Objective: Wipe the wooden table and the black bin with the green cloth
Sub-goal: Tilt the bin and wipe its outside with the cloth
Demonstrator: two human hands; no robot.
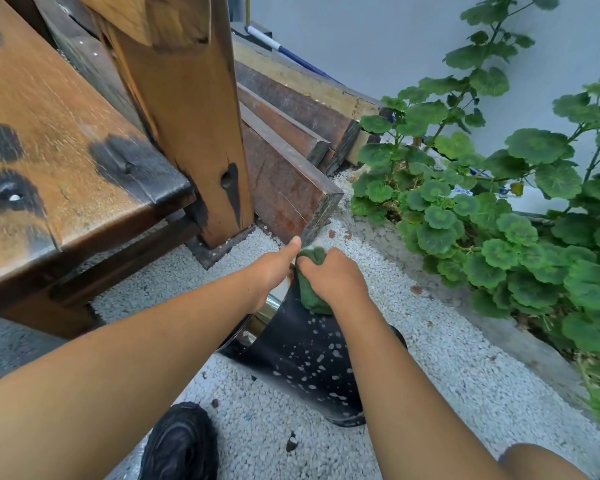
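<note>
Wooden table (pixel 66 140) and plants (pixel 499 220) flank the open gravel (pixel 447 375).

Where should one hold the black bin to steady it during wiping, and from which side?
Grip the shiny top rim of the black bin, coming from the wooden table side: the rim gives fingers an edge, while the round wall is smooth and spattered.

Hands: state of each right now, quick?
Left hand: fingers curled over the rim of the black bin, thumb up, holding it.
Right hand: gripping the green cloth against the bin.
</note>
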